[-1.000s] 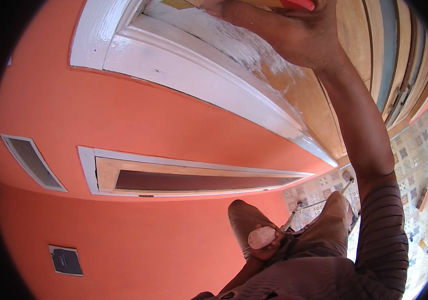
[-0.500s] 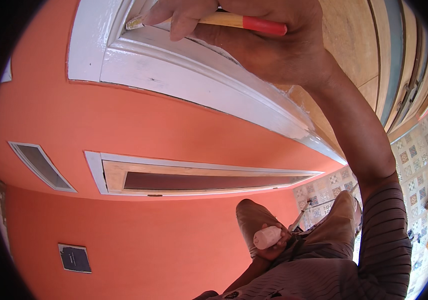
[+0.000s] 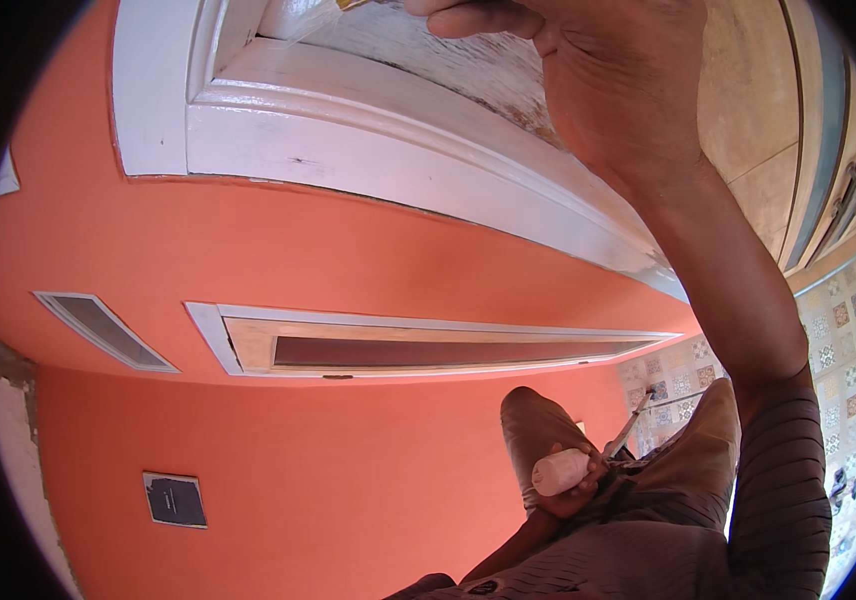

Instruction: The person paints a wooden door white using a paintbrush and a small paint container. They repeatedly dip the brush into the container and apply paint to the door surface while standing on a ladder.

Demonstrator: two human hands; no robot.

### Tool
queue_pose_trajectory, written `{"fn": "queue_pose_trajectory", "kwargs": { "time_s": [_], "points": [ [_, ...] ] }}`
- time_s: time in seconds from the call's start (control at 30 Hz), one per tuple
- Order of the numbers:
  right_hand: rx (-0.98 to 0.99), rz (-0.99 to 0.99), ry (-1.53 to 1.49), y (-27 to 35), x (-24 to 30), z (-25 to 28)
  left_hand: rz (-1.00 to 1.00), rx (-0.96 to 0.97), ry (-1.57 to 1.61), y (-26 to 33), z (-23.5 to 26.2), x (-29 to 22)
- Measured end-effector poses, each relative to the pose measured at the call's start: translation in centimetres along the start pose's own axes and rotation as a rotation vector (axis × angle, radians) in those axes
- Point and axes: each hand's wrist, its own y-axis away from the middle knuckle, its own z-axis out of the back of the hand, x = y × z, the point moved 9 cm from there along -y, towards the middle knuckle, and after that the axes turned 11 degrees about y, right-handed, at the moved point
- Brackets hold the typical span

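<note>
My right hand (image 3: pixel 620 80) reaches up to the top of the picture, fingers closed on a paintbrush (image 3: pixel 350 4). Only the brush's tip end shows at the top edge; its handle is hidden or out of the picture. Beneath the hand lies a recessed panel (image 3: pixel 428 55), patchy with white paint over a darker surface. White-painted moulding (image 3: pixel 348 105) frames it, and wet-looking streaks mark its left corner. Low down, beside my thigh, my left hand (image 3: pixel 584 492) is wrapped round a whitish cylindrical container (image 3: pixel 559 472).
An orange wall (image 3: pixel 328 440) holds a white-framed door (image 3: pixel 248 345), a small vent-like window (image 3: pixel 106 330) and a dark wall plate (image 3: pixel 176 499). Bare wood panelling (image 3: pixel 748 90) stands to the right. Patterned floor tiles (image 3: pixel 853 350) lie below, with scattered objects.
My right hand has shifted right and up, carrying the paintbrush from the panel's left corner toward the top edge. The whole view has shifted slightly. My left hand still grips the container.
</note>
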Motion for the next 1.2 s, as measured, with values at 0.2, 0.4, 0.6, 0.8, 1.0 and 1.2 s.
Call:
{"fn": "queue_pose_trajectory", "kwargs": {
  "time_s": [0.2, 0.4, 0.6, 0.8, 1.0, 1.2],
  "points": [
    [-0.080, -0.027, 0.029, -0.1, -1.0, -0.7, -0.002, 0.023, 0.005, -0.3, -0.9, 0.3],
    [-0.098, -0.003, -0.101, -0.9, -1.4, -1.0, -0.003, 0.023, -0.028, -0.5, -0.9, 0.4],
    [-0.197, -0.089, -0.001, 2.2, -0.8, -0.9, -0.027, 0.001, -0.001, -0.4, -0.7, -0.1],
    [-0.072, -0.066, 0.051, 3.4, -0.8, -3.2, -0.031, -0.012, 0.014, -0.5, -0.5, 0.0],
    [-0.062, -0.043, 0.063, 4.8, 0.8, -0.6, -0.031, 0.004, -0.009, -0.7, -1.0, 0.2],
    [-0.098, 0.001, -0.001, 4.1, 0.9, 1.2, -0.029, -0.009, 0.006, -0.7, -0.6, 0.0]
  ]
}}
